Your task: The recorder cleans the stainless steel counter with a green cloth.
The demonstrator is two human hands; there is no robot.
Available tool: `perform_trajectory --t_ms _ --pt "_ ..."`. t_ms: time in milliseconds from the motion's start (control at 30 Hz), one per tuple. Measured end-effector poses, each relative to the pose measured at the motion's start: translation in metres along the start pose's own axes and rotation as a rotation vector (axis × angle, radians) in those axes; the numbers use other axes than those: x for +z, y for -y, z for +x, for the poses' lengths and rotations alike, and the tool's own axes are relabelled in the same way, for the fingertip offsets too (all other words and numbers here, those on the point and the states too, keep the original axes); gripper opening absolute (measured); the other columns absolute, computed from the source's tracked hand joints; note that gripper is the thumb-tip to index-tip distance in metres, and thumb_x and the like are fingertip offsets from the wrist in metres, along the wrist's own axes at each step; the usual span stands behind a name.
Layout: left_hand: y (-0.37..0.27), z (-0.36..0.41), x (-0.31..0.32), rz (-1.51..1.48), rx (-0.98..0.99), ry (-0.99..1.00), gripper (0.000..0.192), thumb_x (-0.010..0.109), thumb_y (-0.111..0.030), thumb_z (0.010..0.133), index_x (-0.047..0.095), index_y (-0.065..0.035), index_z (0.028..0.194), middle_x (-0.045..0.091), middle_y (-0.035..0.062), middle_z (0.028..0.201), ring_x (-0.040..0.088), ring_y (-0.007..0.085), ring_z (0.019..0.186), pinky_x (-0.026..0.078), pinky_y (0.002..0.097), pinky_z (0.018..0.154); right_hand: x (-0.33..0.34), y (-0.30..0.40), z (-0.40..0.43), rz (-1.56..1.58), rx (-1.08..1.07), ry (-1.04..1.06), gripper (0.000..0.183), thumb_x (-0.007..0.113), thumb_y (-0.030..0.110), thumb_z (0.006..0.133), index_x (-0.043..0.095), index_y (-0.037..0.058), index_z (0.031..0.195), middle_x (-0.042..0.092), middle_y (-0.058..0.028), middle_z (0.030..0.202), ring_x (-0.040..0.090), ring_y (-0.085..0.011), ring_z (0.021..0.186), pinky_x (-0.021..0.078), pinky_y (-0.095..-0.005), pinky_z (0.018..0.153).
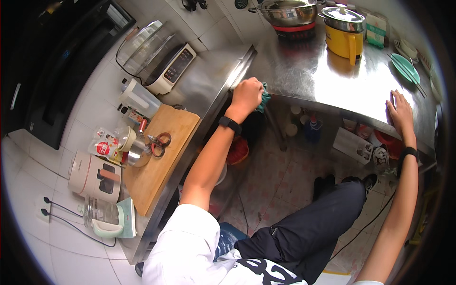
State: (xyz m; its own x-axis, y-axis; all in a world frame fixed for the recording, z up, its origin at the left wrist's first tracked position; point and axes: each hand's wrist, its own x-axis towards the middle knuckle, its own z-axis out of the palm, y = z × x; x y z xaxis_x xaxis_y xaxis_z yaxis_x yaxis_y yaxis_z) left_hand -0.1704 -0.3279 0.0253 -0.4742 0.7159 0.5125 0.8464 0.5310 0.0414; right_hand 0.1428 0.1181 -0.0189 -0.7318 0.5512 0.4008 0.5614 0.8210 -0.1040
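My left hand (pixel 247 96) is closed on a green cloth (pixel 264 98), at the corner where two stainless steel counters meet. Part of the cloth is hidden behind the fingers. My right hand (pixel 400 108) lies flat with fingers spread on the front edge of the steel counter (pixel 295 76), holding nothing. Just beyond it, a green dish (pixel 405 67) has a pair of chopsticks (pixel 409 76) across it. Farther back on this counter stand a yellow electric pot (pixel 343 42) with a steel lid and a steel pan (pixel 290 14) on a black and red base.
On the left counter are a wooden cutting board (pixel 171 149) with scissors (pixel 159 144), a food steamer (pixel 171 69), a plastic pitcher (pixel 140 98), an air fryer (pixel 96 178) and a glass kettle (pixel 107 215). Below the counters are a red basin (pixel 390 142) and a table leg (pixel 276 126).
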Motion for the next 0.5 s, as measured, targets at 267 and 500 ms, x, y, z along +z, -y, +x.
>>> perform_trajectory --t_ms 267,500 --pt "-0.003 0.009 -0.008 -0.045 -0.081 0.048 0.012 0.068 -0.017 0.083 0.074 -0.007 0.084 0.069 0.0107 0.089 0.066 0.0337 0.083 0.053 0.0435 0.075 -0.003 0.008 -0.004 -0.024 0.042 0.043 0.056 0.048 0.041 0.095 0.048 0.0094 0.141 0.042 -0.0171 0.151 0.037 -0.0339 0.14 0.0283 -0.0453 0.115" --pt "0.003 0.023 0.003 0.071 -0.003 0.11 0.013 0.068 -0.015 0.079 0.072 -0.0028 0.081 0.068 0.0194 0.085 0.067 0.0397 0.083 0.054 0.0461 0.075 -0.023 0.015 -0.006 0.032 -0.064 -0.045 0.052 0.049 0.038 0.09 0.054 -0.0004 0.125 0.055 -0.0242 0.133 0.049 -0.0381 0.126 0.0379 -0.0454 0.106"
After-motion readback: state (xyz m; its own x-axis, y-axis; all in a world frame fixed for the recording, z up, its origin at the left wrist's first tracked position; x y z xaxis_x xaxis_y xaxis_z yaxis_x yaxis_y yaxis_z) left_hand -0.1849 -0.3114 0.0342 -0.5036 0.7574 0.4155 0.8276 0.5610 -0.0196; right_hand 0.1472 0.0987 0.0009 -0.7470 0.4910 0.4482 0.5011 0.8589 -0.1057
